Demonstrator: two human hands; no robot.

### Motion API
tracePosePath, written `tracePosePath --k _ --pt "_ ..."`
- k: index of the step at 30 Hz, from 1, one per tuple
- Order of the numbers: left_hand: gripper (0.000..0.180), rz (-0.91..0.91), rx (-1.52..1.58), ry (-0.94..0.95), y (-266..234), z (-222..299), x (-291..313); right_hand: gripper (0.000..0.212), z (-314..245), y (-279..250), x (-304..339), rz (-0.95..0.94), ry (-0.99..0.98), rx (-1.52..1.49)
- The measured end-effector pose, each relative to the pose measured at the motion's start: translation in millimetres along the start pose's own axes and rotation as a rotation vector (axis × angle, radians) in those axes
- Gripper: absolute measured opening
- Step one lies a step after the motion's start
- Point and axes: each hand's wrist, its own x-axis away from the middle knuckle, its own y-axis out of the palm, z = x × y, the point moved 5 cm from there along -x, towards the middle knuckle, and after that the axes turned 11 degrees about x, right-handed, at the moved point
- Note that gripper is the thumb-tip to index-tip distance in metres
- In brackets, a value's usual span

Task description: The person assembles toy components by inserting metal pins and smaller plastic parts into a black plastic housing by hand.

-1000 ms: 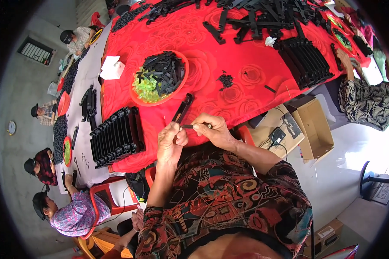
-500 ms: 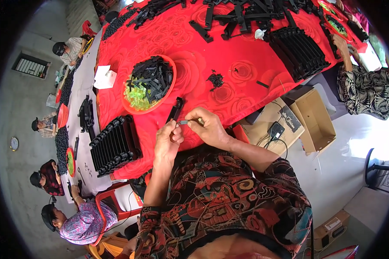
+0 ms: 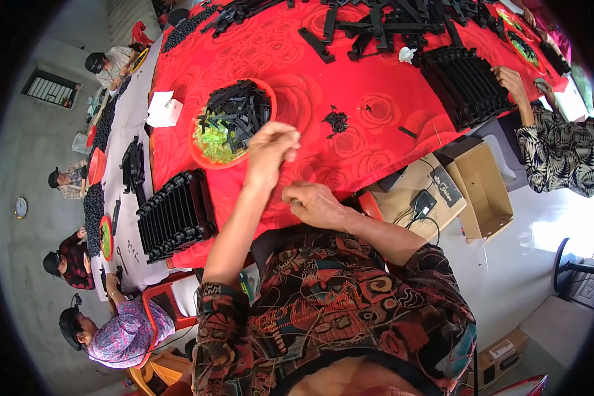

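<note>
My left hand (image 3: 270,157) is raised over the red rose-patterned tablecloth (image 3: 369,79), beside the near right edge of the orange bowl (image 3: 272,107). Its fingers are curled together, and whatever is between them is hidden. Black strip-like pieces (image 3: 244,109) and clear yellow-green pieces (image 3: 212,144) fill that bowl. Lower and to the right, my right hand (image 3: 318,204) is closed at the table's near edge, its fingertips tucked in. Anything inside it is out of sight. A small heap of tiny black parts (image 3: 336,121) lies on the cloth farther off.
Stacked long black parts stand at left (image 3: 176,214) and far right (image 3: 465,86). Loose black bars (image 3: 383,26) cover the far side. A white tissue box (image 3: 164,109) is left of the bowl. Cardboard boxes (image 3: 485,191) sit below the table's right edge. Co-workers sit at left and right.
My hands have parted. The left moved up and away toward the bowl; the right stayed near the edge. The grey piece between them no longer shows. A co-worker's hand at right reached the black stack.
</note>
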Motion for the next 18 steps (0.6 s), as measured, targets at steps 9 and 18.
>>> tracePosePath --k 9,18 --pt "0.029 -0.105 -0.160 -0.141 8 -70 -55 0.015 22 27 3 -0.075 0.165 -0.099" --pt "0.017 0.175 -0.910 0.432 -49 -13 60 0.010 26 9 -6 0.106 0.073 -0.218"
